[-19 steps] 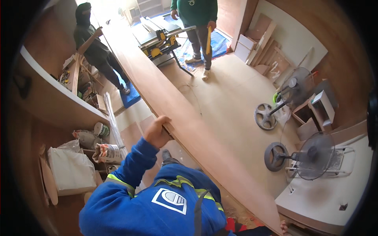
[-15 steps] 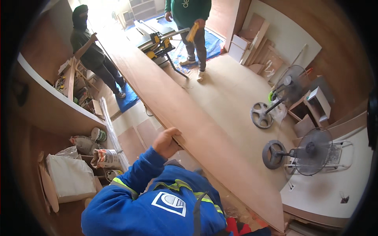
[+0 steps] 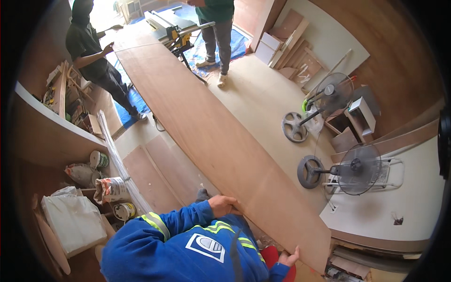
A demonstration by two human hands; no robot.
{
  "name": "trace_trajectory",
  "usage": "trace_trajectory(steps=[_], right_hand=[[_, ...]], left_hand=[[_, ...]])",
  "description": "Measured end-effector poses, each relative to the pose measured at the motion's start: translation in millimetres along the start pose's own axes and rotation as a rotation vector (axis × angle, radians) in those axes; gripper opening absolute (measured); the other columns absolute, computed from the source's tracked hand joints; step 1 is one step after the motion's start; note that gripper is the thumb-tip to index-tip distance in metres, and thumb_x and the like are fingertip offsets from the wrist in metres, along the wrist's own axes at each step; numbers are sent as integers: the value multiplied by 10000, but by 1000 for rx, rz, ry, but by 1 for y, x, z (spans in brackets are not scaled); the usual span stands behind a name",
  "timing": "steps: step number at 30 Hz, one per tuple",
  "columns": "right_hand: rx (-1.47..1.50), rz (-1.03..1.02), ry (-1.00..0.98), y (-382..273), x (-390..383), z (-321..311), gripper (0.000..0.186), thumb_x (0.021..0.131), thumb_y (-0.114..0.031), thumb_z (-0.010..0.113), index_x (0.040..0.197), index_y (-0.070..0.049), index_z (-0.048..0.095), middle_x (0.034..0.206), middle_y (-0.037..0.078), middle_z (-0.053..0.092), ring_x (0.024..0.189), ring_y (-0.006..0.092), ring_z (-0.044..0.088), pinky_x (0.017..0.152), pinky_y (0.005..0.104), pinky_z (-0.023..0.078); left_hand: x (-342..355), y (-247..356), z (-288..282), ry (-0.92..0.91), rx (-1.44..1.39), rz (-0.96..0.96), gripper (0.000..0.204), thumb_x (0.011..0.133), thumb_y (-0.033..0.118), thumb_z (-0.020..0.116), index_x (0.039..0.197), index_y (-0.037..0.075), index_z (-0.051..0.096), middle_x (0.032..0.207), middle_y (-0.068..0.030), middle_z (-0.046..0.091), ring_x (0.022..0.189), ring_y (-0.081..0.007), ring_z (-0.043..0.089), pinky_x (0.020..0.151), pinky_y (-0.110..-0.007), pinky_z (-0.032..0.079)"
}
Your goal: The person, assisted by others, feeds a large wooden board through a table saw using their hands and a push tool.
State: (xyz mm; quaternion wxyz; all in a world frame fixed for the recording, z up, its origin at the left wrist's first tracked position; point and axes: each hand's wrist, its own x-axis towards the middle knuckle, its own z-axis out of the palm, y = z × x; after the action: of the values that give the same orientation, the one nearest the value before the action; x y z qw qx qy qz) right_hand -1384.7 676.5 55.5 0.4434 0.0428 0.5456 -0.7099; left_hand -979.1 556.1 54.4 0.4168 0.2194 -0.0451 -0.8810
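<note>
A long, flat pale-brown wooden board [image 3: 206, 145] runs diagonally from the bright top left to my lower right. My left hand [image 3: 223, 205] is closed on its left edge in the lower middle. My right hand [image 3: 290, 256] holds the same edge close to the near end. A co-worker in dark clothing [image 3: 87, 51] stands at the far end with both hands at the board. Just beyond the far end is a black and yellow table saw [image 3: 176, 36] on a stand.
Another person in green [image 3: 217, 35] stands beside the saw on blue sheeting [image 3: 238, 43]. Two standing fans [image 3: 358, 165] and wood offcuts [image 3: 296, 54] line the right. Sacks [image 3: 110, 189], cans [image 3: 98, 159], a white wrapped slab [image 3: 73, 223] and long wrapped strips [image 3: 117, 155] lie at left.
My left hand has moved down and right along the board, and my right hand shows more fully. The far co-worker now has both hands at the board, whose far end is more in view.
</note>
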Motion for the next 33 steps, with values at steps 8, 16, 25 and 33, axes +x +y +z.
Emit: trace_trajectory(steps=[8,16,25,33], right_hand=[[119,-115,34,-43,10,-30,528,904,-250,628,1339,3,470,1298,171,555,1173,332,540,972,503,465],[431,216,-117,-45,109,-114,411,992,-194,496,1356,-4,470,1364,166,526,1263,353,488,1067,542,399],[481,244,-41,-26,122,-112,391,943,-165,589,1306,-50,499,1289,111,568,1185,288,539,1027,458,430],[486,170,29,-47,124,-92,436,908,-211,648,1304,-99,505,1266,68,579,1173,271,545,1013,463,437]], left_hand=[[-10,10,13,368,-149,14,441,913,265,651,1270,31,541,1259,-137,611,1161,-308,581,1018,-434,450],[45,72,-55,611,-80,721,642,951,606,437,1335,95,506,1345,-89,557,1240,-294,515,1051,-488,413],[89,21,-75,763,-238,660,721,947,654,315,1488,179,342,1549,-62,332,1428,-336,263,1130,-645,125],[110,15,-69,776,-129,569,677,966,612,305,1491,188,335,1558,-51,318,1447,-334,225,1123,-685,39]])
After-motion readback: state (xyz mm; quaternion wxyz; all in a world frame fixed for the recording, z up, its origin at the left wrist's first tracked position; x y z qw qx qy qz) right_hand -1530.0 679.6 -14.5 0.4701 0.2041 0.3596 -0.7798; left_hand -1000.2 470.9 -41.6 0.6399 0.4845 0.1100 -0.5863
